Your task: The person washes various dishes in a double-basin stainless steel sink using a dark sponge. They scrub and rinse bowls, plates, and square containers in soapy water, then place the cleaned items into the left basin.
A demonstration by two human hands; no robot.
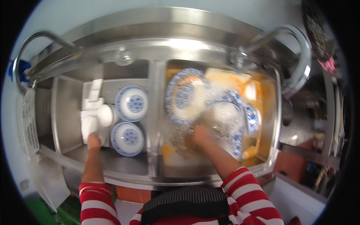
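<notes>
My left hand (94, 141) is in the left sink basin (69, 118), gripping the near edge of a white oval dish (90, 126) above other white crockery. A small white cup or bowl (106, 115) lies on its side beside it. Two blue-and-white bowls (131, 103) sit to the right of these. My right hand (201, 135) reaches into soapy water in the right basin, its fingers hidden by suds and blur. Before it, a blurred brownish thing (208, 119) cannot be made out. A large blue-patterned plate (184, 95) with orange residue lies just beyond that hand.
A steel divider (155, 118) separates the basins. Curved taps (305, 56) rise at both back corners. More patterned dishes (252, 118) and a pale rectangular tray (225, 77) crowd the right basin. A perforated rack (31, 123) stands at far left.
</notes>
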